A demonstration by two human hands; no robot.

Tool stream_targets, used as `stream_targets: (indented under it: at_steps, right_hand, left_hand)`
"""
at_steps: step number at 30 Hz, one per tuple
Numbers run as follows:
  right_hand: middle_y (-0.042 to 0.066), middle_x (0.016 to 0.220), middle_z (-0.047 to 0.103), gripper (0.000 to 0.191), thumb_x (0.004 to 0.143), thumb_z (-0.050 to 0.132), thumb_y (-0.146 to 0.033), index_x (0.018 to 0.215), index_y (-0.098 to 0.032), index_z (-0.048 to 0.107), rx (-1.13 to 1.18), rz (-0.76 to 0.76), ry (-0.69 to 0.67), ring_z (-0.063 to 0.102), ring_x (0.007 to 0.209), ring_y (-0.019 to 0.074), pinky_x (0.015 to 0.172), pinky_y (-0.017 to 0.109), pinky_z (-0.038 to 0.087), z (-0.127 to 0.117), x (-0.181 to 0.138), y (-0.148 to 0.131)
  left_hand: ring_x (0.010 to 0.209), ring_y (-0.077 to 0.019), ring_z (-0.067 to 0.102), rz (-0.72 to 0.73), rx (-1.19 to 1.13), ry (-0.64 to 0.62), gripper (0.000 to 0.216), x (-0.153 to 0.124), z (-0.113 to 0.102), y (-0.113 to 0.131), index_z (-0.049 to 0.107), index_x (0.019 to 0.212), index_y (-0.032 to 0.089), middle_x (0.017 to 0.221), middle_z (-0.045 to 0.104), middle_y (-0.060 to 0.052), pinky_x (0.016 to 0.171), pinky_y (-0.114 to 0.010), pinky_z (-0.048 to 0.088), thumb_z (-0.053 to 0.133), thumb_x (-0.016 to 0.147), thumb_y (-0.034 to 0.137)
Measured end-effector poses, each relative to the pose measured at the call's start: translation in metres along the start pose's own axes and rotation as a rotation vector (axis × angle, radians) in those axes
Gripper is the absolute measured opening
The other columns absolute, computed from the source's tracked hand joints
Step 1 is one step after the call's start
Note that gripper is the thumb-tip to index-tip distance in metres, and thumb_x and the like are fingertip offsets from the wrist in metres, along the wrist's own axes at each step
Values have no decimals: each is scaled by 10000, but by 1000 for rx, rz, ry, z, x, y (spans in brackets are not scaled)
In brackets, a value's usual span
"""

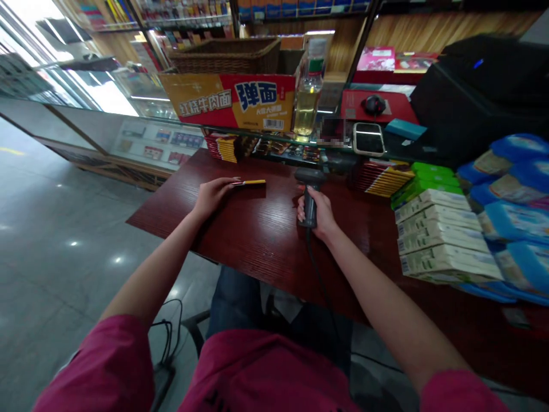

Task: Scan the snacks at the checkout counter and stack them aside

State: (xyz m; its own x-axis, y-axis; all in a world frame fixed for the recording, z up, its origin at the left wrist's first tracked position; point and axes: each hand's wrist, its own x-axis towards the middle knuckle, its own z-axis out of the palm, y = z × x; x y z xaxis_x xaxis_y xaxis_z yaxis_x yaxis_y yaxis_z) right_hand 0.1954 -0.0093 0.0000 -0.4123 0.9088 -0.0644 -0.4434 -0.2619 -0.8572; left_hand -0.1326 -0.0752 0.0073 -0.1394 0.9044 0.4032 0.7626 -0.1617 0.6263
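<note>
My left hand is closed on one end of a slim, flat red-and-yellow packet, held just over the dark red wooden desk. The kind of packet cannot be made out. My right hand wraps round the handle of a black handheld barcode scanner, whose cable hangs down over the desk's front edge. The scanner stands upright, its head at the top, to the right of the packet and apart from it. Similar packets form a row at the desk's back left and another stack at the back right.
A noodle carton and a bottle of yellowish liquid stand on the glass shelf behind, near a phone and a mouse. White-green boxes and blue packs are piled at right. Glass display cases line the left.
</note>
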Motion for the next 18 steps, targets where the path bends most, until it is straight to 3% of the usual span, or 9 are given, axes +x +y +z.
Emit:
stream_targets:
  at_steps: [4,8,11,14,18]
  right_hand:
    - [-76,594,610,517,773,840,-577,1086,-216,644,-22,2,-43,501,393,103,362,233,426,3,0,2]
    - [-65,598,614,504,781,826,-579,1077,-204,664,-41,-27,-44,493,383,98,349,228,421,1,-3,3]
    - [-58,599,610,517,774,838,-577,1080,-196,669,-53,-35,-46,502,392,102,350,227,419,0,-4,3]
    - [-53,599,605,508,784,839,-583,1071,-201,671,-89,-24,-64,510,401,107,356,230,419,0,-3,3]
    - [-37,618,620,504,793,837,-594,1056,-196,675,-153,8,-68,517,410,110,370,239,439,1,-2,2]
  left_hand:
    - [1267,-281,745,-46,132,23,338,-13,-41,-38,795,1271,311,1373,766,-18,1138,-424,572,639,975,361]
    - [1378,-265,678,-82,252,12,380,-8,-60,-68,777,1320,264,1456,715,-15,1218,-404,510,599,984,258]
    - [1464,-253,604,-70,313,-22,432,4,-62,-79,761,1345,224,1496,687,-39,1260,-408,466,531,984,168]
    - [1563,-253,487,-27,425,-34,496,8,-55,-75,705,1423,205,1581,616,-67,1315,-464,386,482,987,126]
    - [1480,-287,581,-24,545,-30,480,-2,-40,-60,629,1515,249,1567,632,-92,1238,-478,475,471,1062,241]
